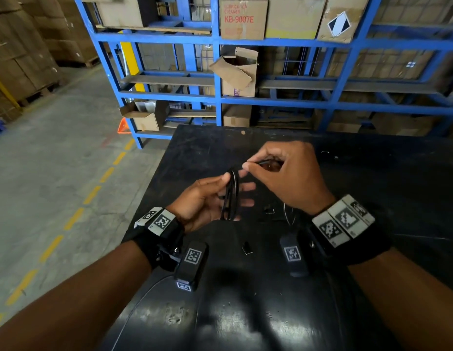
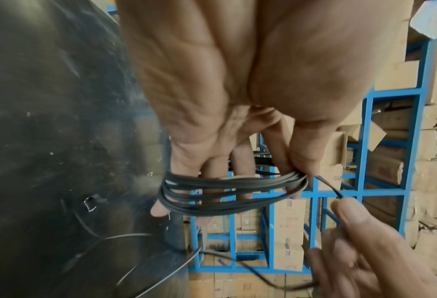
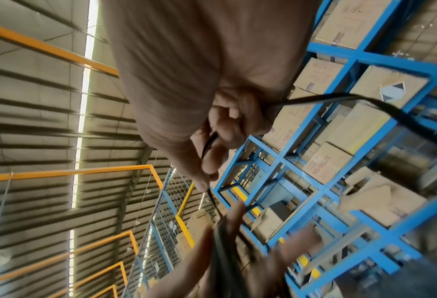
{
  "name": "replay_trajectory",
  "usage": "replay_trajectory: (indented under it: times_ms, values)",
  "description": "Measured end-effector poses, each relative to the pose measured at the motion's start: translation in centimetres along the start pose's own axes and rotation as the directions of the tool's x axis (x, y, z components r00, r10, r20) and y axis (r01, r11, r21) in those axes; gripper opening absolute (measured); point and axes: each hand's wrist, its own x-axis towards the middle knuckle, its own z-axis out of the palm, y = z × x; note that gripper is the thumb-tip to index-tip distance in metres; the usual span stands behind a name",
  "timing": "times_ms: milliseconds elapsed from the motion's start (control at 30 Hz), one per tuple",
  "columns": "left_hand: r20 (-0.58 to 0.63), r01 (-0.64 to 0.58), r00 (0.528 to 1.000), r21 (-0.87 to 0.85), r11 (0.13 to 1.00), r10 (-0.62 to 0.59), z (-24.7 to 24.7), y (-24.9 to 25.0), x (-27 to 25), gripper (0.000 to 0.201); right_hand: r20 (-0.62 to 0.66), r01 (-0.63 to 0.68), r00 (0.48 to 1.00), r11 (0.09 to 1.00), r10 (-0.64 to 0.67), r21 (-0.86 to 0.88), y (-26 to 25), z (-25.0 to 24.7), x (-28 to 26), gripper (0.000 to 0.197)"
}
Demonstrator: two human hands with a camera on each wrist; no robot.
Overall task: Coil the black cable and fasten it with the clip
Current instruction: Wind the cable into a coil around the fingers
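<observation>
With the coil (image 2: 227, 193) gripped around the left hand (image 1: 207, 201), the strand pinched by the right hand (image 1: 286, 173) at 2 o'clock is best kept taut.

Black cable (image 2: 227, 193), thin, flat, several loops wound, loose tail trailing

Your black table (image 1: 372, 198), scuffed and glossy, two small clips (image 1: 247, 248) on it, loose cable (image 1: 288, 214) trailing beside one

Cardboard box (image 1: 243, 17) reads "LUBRICATION CLEANER KB-9007E"
</observation>
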Motion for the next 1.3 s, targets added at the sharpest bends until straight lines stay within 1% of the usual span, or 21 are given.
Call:
replay_trajectory:
  times_ms: [133, 200, 300, 367, 467, 500, 567, 633, 700, 800, 867, 900, 933, 1000, 1033, 1100, 1167, 1233, 1300]
  values:
    - [-0.03, -0.123, 0.992, -0.124, 0.985, 0.12, -0.6, 1.0, 0.6, 0.042, -0.032, -0.007, 0.999, 0.983, 0.013, 0.181, -0.3, 1.8, -3.2, 0.01]
    - [-0.015, -0.182, 0.983, -0.212, 0.96, 0.183, -1.0, 1.7, 0.9, 0.042, -0.056, -0.051, 0.996, 0.949, 0.071, 0.31, 0.2, 2.6, -4.3, 0.012]
    - [0.014, -0.246, 0.964, -0.348, 0.905, 0.267, -1.1, 2.9, 1.1, 0.043, -0.051, -0.142, 0.98, 0.861, 0.191, 0.489, 1.0, 3.5, -5.2, 0.011]
    - [0.032, -0.286, 0.945, -0.398, 0.872, 0.325, -1.1, 3.7, 1.2, 0.043, 0.011, -0.237, 0.959, 0.777, 0.284, 0.583, 1.9, 4.0, -5.7, 0.01]
    - [0.058, -0.322, 0.922, -0.435, 0.841, 0.382, -1.4, 4.8, 1.1, 0.041, 0.179, -0.398, 0.901, 0.592, 0.394, 0.701, 3.7, 4.6, -6.7, 0.016]
    - [0.063, -0.326, 0.918, -0.447, 0.833, 0.393, -1.4, 5.1, 1.0, 0.041, 0.235, -0.447, 0.879, 0.544, 0.416, 0.71, 4.2, 4.8, -7.0, 0.02]
    - [0.08, -0.327, 0.911, -0.459, 0.826, 0.405, -1.3, 5.3, 0.8, 0.039, 0.33, -0.527, 0.839, 0.494, 0.433, 0.691, 5.1, 5.1, -7.6, 0.024]
    - [0.099, -0.329, 0.903, -0.465, 0.822, 0.418, -1.1, 5.2, 0.6, 0.039, 0.393, -0.571, 0.815, 0.481, 0.425, 0.665, 5.8, 5.7, -8.0, 0.026]
    - [0.114, -0.32, 0.903, -0.463, 0.826, 0.414, -0.8, 5.2, 0.3, 0.04, 0.413, -0.597, 0.799, 0.492, 0.438, 0.634, 6.5, 6.2, -8.2, 0.025]
    - [0.152, -0.282, 0.912, -0.442, 0.852, 0.381, -0.3, 5.1, -0.3, 0.041, 0.372, -0.612, 0.788, 0.552, 0.491, 0.567, 7.8, 6.4, -7.8, 0.013]
    - [0.202, -0.228, 0.92, -0.419, 0.879, 0.335, 0.1, 4.7, -0.9, 0.041, 0.341, -0.609, 0.792, 0.604, 0.507, 0.515, 8.5, 6.0, -6.9, 0.012]
    - [0.23, -0.192, 0.925, -0.403, 0.895, 0.302, 0.4, 4.3, -1.1, 0.041, 0.316, -0.586, 0.81, 0.653, 0.495, 0.479, 8.7, 5.6, -6.3, 0.011]
    - [0.255, -0.153, 0.93, -0.381, 0.912, 0.263, 0.6, 3.8, -1.4, 0.041, 0.275, -0.538, 0.843, 0.731, 0.462, 0.421, 8.8, 5.0, -5.5, 0.01]
    - [0.295, -0.078, 0.939, -0.319, 0.944, 0.177, 0.9, 2.7, -1.9, 0.04, 0.182, -0.358, 0.929, 0.91, 0.323, 0.212, 8.3, 3.6, -3.7, 0.004]
    - [0.307, -0.048, 0.942, -0.276, 0.96, 0.135, 1.0, 2.2, -2.1, 0.04, 0.164, -0.259, 0.956, 0.962, 0.243, 0.089, 7.7, 2.8, -2.6, 0.002]
    - [0.302, -0.009, 0.952, -0.162, 0.987, 0.058, 1.0, 1.3, -2.3, 0.04, 0.187, -0.079, 0.978, 0.992, 0.096, -0.097, 5.9, 1.1, -0.6, 0.005]
    - [0.272, 0.026, 0.962, -0.066, 0.997, -0.007, 1.2, 0.9, -2.5, 0.042, 0.24, 0.073, 0.971, 0.975, -0.02, -0.211, 3.9, -0.3, 1.3, 0.007]
    - [0.216, 0.05, 0.975, 0.011, 0.999, -0.051, 1.3, 0.8, -2.5, 0.044, 0.285, 0.173, 0.954, 0.943, -0.089, -0.285, 2.0, -1.3, 2.7, 0.008]
    - [0.152, 0.064, 0.986, 0.069, 0.996, -0.074, 1.5, 0.9, -2.3, 0.044, 0.317, 0.232, 0.94, 0.916, -0.125, -0.327, 0.3, -1.8, 3.3, 0.008]
